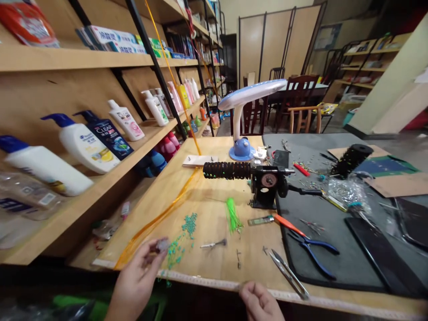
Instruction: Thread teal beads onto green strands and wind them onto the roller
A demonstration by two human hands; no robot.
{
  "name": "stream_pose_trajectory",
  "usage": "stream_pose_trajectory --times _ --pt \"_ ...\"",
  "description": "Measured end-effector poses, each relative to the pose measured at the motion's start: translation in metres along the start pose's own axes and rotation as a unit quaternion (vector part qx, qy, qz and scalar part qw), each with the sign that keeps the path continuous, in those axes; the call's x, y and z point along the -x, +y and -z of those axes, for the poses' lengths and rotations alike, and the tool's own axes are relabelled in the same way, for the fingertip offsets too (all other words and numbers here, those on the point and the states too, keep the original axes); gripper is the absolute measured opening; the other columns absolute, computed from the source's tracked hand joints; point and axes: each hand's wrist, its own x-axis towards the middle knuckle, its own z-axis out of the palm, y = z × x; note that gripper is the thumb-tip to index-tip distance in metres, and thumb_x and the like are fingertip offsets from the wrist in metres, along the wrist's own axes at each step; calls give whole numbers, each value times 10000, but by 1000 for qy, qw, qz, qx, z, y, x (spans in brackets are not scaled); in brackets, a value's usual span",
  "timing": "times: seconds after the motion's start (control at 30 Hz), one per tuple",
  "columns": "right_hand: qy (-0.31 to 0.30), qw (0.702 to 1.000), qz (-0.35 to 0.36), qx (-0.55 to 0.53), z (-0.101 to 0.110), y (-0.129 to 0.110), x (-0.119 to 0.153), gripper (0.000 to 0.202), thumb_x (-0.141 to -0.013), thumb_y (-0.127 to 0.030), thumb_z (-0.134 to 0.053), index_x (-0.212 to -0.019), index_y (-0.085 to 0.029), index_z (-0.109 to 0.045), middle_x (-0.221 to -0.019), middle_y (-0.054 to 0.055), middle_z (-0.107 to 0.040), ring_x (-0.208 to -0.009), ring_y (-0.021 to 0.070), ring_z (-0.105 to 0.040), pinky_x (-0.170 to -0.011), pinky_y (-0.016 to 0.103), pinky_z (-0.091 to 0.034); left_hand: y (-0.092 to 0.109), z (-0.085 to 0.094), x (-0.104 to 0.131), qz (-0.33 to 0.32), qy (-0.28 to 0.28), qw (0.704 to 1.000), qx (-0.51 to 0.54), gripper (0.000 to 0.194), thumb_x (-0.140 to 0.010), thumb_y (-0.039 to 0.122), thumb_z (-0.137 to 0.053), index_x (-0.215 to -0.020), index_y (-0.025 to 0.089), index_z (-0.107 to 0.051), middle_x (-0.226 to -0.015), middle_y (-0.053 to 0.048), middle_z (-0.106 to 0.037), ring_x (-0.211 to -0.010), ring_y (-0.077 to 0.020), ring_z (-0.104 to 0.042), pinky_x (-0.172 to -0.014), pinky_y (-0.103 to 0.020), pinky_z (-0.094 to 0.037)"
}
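My left hand point(135, 276) is closed, pinching a small translucent greyish piece point(162, 244) between thumb and fingers; its exact kind is unclear. Just right of it lie scattered teal beads point(190, 224), some strung along thin strands point(175, 254). At the table's front edge my right hand point(259, 299) has thumb and forefinger pressed together, and whatever they hold is too small to see. Between the hands lie a small metal tool with a brush-like end point(214, 244) and a small hook-like metal piece point(238, 258). Thread snips point(289, 274) rest to the right.
A hand-cranked winder point(265, 185) with a black ridged roller stands mid-table, before a blue-white lamp point(240, 149). Bright green strands point(233, 216), a utility knife point(261, 220) and blue-handled pliers point(314, 249) lie nearer. Orange threads point(157, 211) run left, beside shelves of bottles point(88, 147).
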Motion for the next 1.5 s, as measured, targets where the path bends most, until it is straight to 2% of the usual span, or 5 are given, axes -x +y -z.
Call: stream_pose_trajectory --times 0.3,0.5,0.83,1.2,1.5 --pt "-48 998 15 48 13 11 7 541 -646 -712 -667 -678 -192 -521 -434 -131 -289 -403 50 -190 -414 221 -119 23 -55 68 176 -298 906 246 405 -712 532 -721 -876 169 -648 -727 -27 -648 -683 -178 -613 -522 -237 -487" --pt "-79 993 5 91 12 8 17 485 -693 -648 -674 -677 -183 -537 -457 -121 -296 -446 63 -186 -450 243 -116 -1 -96 92 275 -354 825 344 373 -667 464 -766 -779 158 -584 -611 25 -569 -492 -95 -515 -406 -180 -361" --pt "-38 991 -18 125 -6 -6 22 464 -628 -615 -693 -612 -203 -482 -438 -124 -285 -443 66 -197 -450 241 -129 -9 -101 99 261 -395 845 249 308 -747 446 -648 -726 166 -521 -536 34 -553 -403 -51 -384 -409 -191 -225" --pt "-114 984 -62 123 -13 -17 24 460 -604 -611 -689 -588 -206 -470 -458 -89 -401 -443 67 -269 -454 229 -173 -13 -107 97 236 -406 857 214 463 -681 610 -655 -763 174 -522 -529 51 -527 -412 -64 -378 -427 -215 -253" --pt "-18 997 -22 79 -4 3 16 528 -569 -669 -718 -605 -185 -511 -470 -99 -348 -484 76 -239 -484 239 -167 4 -104 96 212 -397 866 217 372 -772 526 -618 -773 165 -525 -559 35 -552 -415 -58 -377 -439 -210 -259"
